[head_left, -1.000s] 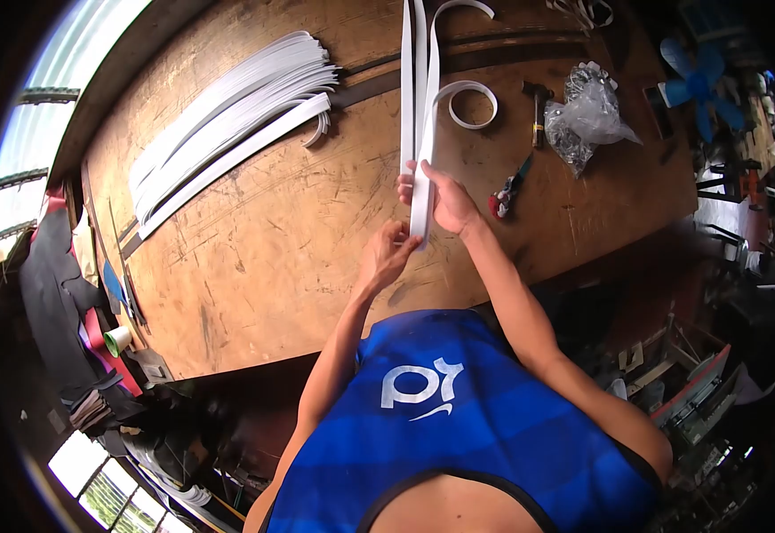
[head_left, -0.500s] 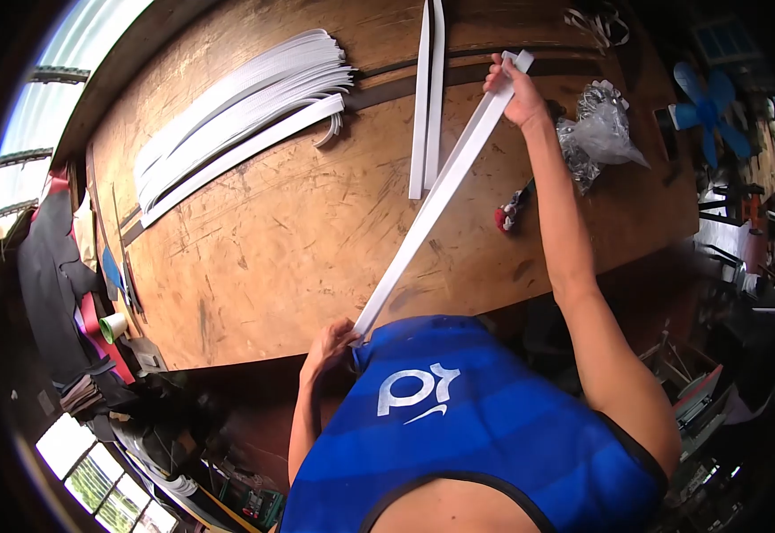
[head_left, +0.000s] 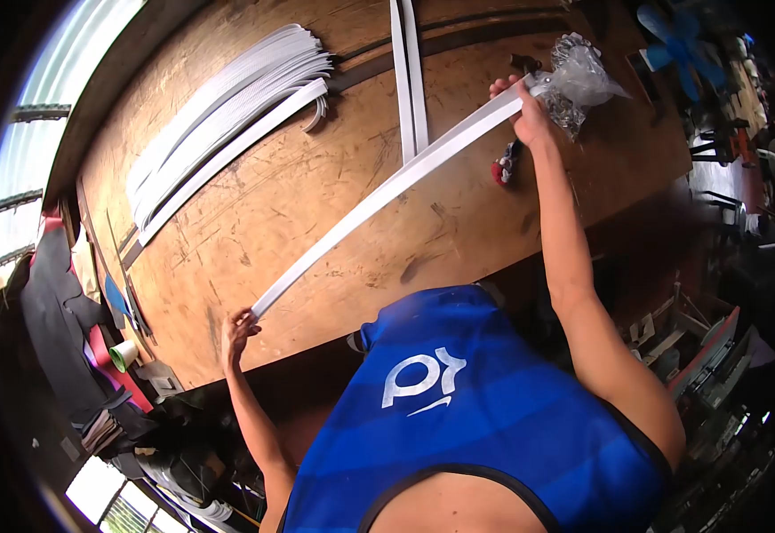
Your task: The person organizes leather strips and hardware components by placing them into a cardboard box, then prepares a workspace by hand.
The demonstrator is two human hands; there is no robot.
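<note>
A long white strap (head_left: pixel 379 200) stretches diagonally over the wooden table, folded so that two layers show toward its upper end. My left hand (head_left: pixel 240 336) grips its lower end near the table's front left edge. At the upper right, my right hand (head_left: pixel 523 108) is closed around the other end. Just beyond that hand lies a clear plastic bag (head_left: pixel 574 75) of shiny metal pieces. Two narrow white straps (head_left: pixel 408 84) lie side by side behind the held one, their near ends close to it. A thick bundle of white straps (head_left: pixel 227 115) rests at the back left.
The scratched wooden table (head_left: pixel 316 293) spans the view. A small tool with a red end (head_left: pixel 501 171) lies right of centre. A blue fan (head_left: pixel 679 51) stands beyond the right edge. Dark cloth (head_left: pixel 63 311) and a green-and-white roll (head_left: pixel 123 355) are at the left.
My left hand has moved left, away from my body, carrying the strap's lower end. My right hand has come slightly down, and the strap now lies at a shallower angle.
</note>
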